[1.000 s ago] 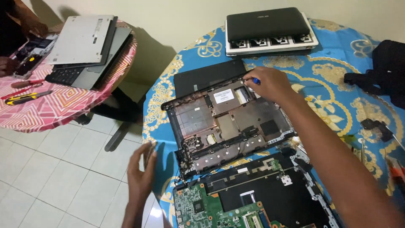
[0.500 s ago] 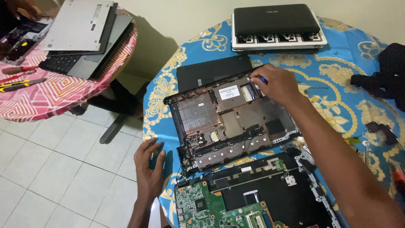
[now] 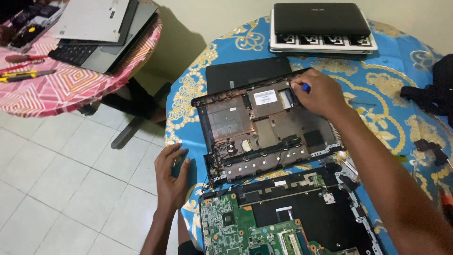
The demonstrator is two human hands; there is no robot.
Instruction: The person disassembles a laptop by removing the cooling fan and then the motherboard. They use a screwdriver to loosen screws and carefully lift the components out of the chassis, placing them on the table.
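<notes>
Nearest, at the bottom edge: one green circuit board [image 3: 245, 226] in its dark frame, lying flat on the blue-patterned desk [image 3: 387, 94]. Just left of it, left hand [image 3: 171, 177], now brought up from below the rim since a second ago and laid at the desk's edge, grip spread flat, holding nothing, near the corner of the one opened black laptop shell [image 3: 264, 127] but not touching it. Seems to settle in as a brace for the work on the shell. At the shell's far edge, right hand [image 3: 321, 94], hardly shifted, grip pinching one blue-handled tool [image 3: 306, 87], tip hidden under the fingers. Behind the shell, one flat dark panel [image 3: 245, 73]. Farther back, two closed laptops stacked, black [image 3: 321, 19] over white [image 3: 325, 43]. Far left, a second, pink desk [image 3: 71, 89]: two grey laptops [image 3: 94, 23] piled, and at least two hand tools [image 3: 23, 73].
</notes>
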